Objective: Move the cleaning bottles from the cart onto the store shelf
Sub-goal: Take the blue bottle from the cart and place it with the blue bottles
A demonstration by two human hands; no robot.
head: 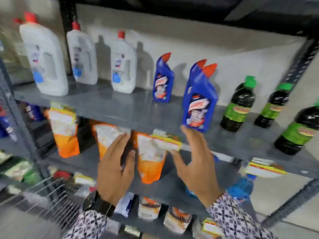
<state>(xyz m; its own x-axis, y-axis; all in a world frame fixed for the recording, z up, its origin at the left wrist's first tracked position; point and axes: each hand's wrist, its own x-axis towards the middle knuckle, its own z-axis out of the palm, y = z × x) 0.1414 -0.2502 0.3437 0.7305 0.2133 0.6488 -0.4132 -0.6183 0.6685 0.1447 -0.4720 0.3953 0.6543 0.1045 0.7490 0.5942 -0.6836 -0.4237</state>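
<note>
A grey store shelf carries three white bottles with red caps at the left, a small blue bottle in the middle, and two blue bottles with red caps standing one behind the other near the front edge. My right hand is just below the front blue bottle, fingers spread, fingertips at its base; whether they touch it is unclear. My left hand hangs open lower down, holding nothing. The wire cart shows at the lower left.
Three dark bottles with green caps stand at the shelf's right end. Orange pouches fill the shelf below, jars the lowest one. Black metal uprights frame the rack on the left and right.
</note>
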